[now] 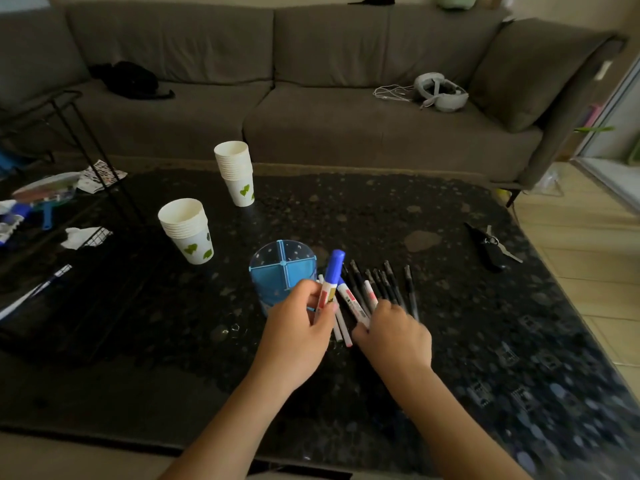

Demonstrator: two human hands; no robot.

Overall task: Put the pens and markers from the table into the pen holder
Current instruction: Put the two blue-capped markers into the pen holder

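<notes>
A round blue pen holder [282, 268] with four compartments stands on the dark table. My left hand [299, 322] is in front of it, shut on a white marker with a blue cap [330, 275], held upright beside the holder's right rim. To the right, several black pens [384, 284] and another white marker [353, 303] lie fanned on the table. My right hand [393, 332] rests on their near ends with fingers curled over them; whether it grips one is hidden. Two thin white pens [341, 325] lie between my hands.
Two stacks of paper cups [188, 232] [237, 173] stand left and behind the holder. Black pliers [491, 242] lie at the right. A black wire rack [86, 161] and clutter fill the left side. A grey sofa [311, 81] runs behind the table [346, 209].
</notes>
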